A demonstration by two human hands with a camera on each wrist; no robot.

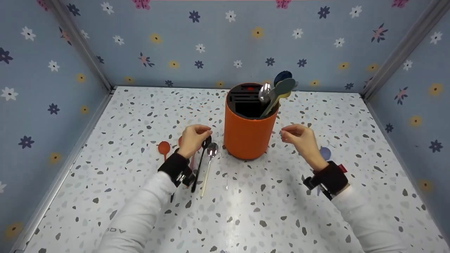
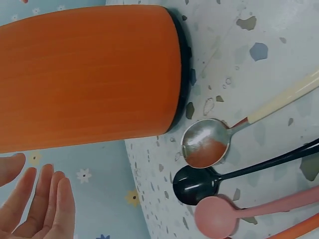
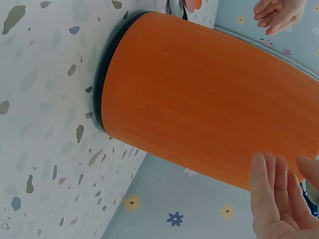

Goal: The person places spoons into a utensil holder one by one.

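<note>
An orange cylindrical utensil holder [image 1: 249, 137] with a black slotted top stands upright on the table. A metal spoon [image 1: 264, 93], a grey-green spoon [image 1: 285, 86] and a dark blue ladle-like head [image 1: 283, 76] stick out of its right side. My left hand [image 1: 194, 138] hovers to its left, over several spoons, fingers extended and thumb apart, with nothing held. Below it lie a cream-handled metal spoon [image 2: 206, 144], a black spoon [image 2: 195, 184] and a pink spoon [image 2: 216, 217]. To the holder's right, my right hand [image 1: 299, 140] hangs in the air, likewise holding nothing.
An orange-red spoon [image 1: 164, 147] lies at the left of the row. A purple-blue spoon [image 1: 325, 153] lies on the right, partly hidden by the right wrist. Flower-patterned walls [image 1: 211, 42] enclose the speckled table [image 1: 246, 211] at the back and sides.
</note>
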